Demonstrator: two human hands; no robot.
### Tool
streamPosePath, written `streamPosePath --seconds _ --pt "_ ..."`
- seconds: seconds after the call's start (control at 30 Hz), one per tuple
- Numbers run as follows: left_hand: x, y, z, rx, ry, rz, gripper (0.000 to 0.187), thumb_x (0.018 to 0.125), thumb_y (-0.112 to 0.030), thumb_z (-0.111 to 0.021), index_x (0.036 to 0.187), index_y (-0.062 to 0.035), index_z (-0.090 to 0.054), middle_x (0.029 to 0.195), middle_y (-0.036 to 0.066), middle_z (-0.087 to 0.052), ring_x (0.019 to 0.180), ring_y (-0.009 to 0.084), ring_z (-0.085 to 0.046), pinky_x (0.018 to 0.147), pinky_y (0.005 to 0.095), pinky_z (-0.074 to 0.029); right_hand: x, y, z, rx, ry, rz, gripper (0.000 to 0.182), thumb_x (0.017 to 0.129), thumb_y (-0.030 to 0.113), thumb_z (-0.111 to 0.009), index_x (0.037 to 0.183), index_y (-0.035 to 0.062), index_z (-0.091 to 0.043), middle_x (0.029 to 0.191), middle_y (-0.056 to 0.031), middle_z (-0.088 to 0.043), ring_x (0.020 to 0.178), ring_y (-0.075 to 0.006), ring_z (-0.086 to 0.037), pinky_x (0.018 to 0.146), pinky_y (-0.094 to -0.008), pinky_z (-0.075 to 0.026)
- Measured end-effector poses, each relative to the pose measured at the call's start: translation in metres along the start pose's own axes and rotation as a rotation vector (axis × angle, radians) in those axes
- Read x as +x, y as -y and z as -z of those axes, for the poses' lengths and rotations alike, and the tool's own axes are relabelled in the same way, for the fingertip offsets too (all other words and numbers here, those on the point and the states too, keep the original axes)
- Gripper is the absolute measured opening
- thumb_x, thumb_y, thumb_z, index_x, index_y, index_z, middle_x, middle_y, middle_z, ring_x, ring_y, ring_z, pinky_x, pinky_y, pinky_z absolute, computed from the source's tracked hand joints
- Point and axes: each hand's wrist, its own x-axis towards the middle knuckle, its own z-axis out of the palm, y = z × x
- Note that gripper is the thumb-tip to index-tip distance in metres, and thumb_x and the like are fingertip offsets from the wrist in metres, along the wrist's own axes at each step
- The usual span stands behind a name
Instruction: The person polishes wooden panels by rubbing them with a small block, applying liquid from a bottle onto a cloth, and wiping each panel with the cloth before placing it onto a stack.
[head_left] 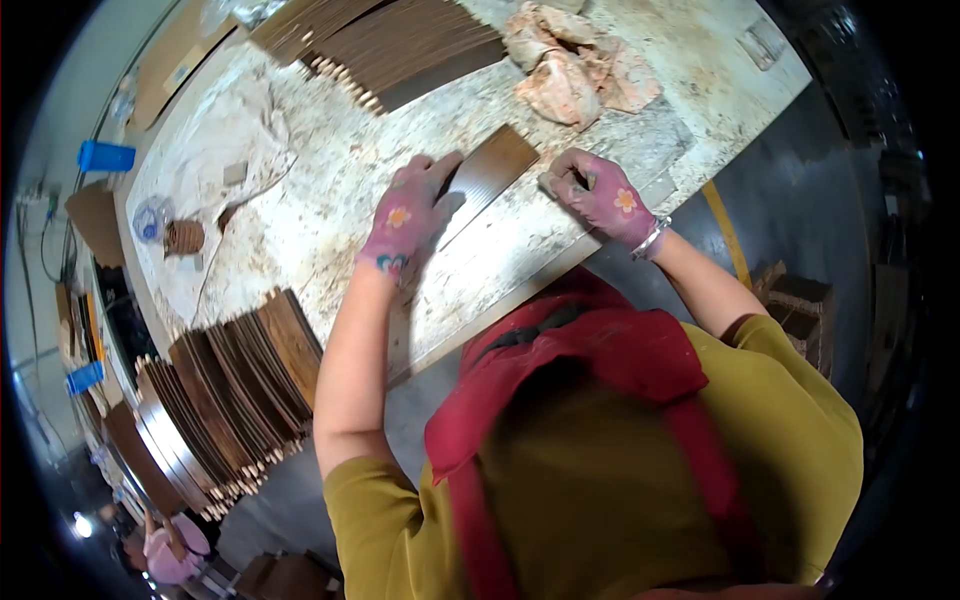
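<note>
So my left grip [405, 212] is clamped on a brown wooden slat [498, 166] on the desk [320, 195], right grip [597, 195] curled just beside the slat's other end, can't tell if it's holding anything. Stained crumpled rag [560, 85] sits just beyond my right grip, btw.

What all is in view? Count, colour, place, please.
Table: one, stained white, centre
Board: one, brown, mid-table
Far boards: many, brown, table's far side
Near boards: many, brown, lower left
Cloth: one, pinkish-beige, right of far boards
Sheet: one, whitish, table's left
Containers: two, blue, far left
Cartons: count unclear, brown, floor right
Floor line: one, yellow, right
Other person: one, pink top, lower left
Apron: one, red, on wearer
Left hand: one, pink-gloved, touching board
Right hand: one, pink-gloved, right of board
</note>
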Motion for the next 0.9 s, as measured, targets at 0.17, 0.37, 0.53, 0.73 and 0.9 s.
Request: streamPosePath --seconds 0.17,0.37,0.53,0.73,0.9 --pt "0.008 0.009 0.006 -0.075 0.099 0.014 0.053 0.088 -0.030 -0.068 0.138 -0.0176 -0.052 0.118 0.017 -0.057 0.110 0.0363 -0.057 0.096 0.0401 -0.045 -0.003 0.024 -0.083 -0.179 -0.014 0.375 0.016 0.092 0.023 -0.060 0.095 0.0066 -0.059 0.082 -0.0171 -0.063 0.073 -0.0370 -0.064 0.069 -0.0468 -0.051" --pt "0.013 0.018 0.000 -0.106 0.111 0.018 0.054 0.088 -0.029 -0.068 0.137 -0.0138 -0.053 0.116 0.016 -0.058 0.111 0.0328 -0.057 0.095 0.0391 -0.045 0.005 0.040 -0.127 -0.282 0.084 0.503 0.012 0.089 0.019 -0.058 0.091 0.0069 -0.056 0.084 -0.0149 -0.062 0.076 -0.0337 -0.063 0.066 -0.0452 -0.050" --pt "0.011 0.020 0.001 -0.095 0.093 -0.058 0.053 0.089 -0.033 -0.066 0.137 -0.0137 -0.054 0.112 0.015 -0.058 0.107 0.0322 -0.057 0.092 0.0377 -0.045 0.010 0.018 -0.108 -0.390 0.022 0.384 0.017 0.092 0.022 -0.056 0.094 0.0054 -0.057 0.084 -0.0158 -0.060 0.075 -0.0356 -0.061 0.068 -0.0454 -0.050" --pt "0.014 0.010 0.010 -0.116 0.174 -0.010 0.056 0.089 -0.037 -0.067 0.137 -0.0126 -0.052 0.110 0.017 -0.057 0.103 0.0338 -0.058 0.090 0.0396 -0.045 0.027 -0.021 -0.026 -0.274 -0.254 0.071 0.014 0.093 0.020 -0.057 0.090 0.0068 -0.053 0.078 -0.0149 -0.064 0.069 -0.0309 -0.064 0.062 -0.0426 -0.051" --pt "-0.003 -0.025 -0.003 0.139 -0.119 0.006 0.041 0.091 -0.027 -0.061 0.128 -0.0101 -0.058 0.116 0.019 -0.058 0.105 0.0364 -0.058 0.091 0.0433 -0.048 0.033 -0.028 0.018 -0.037 -0.326 0.099 0.021 0.090 0.023 -0.063 0.089 0.0044 -0.055 0.075 -0.0100 -0.059 0.064 -0.0229 -0.058 0.061 -0.0371 -0.047"
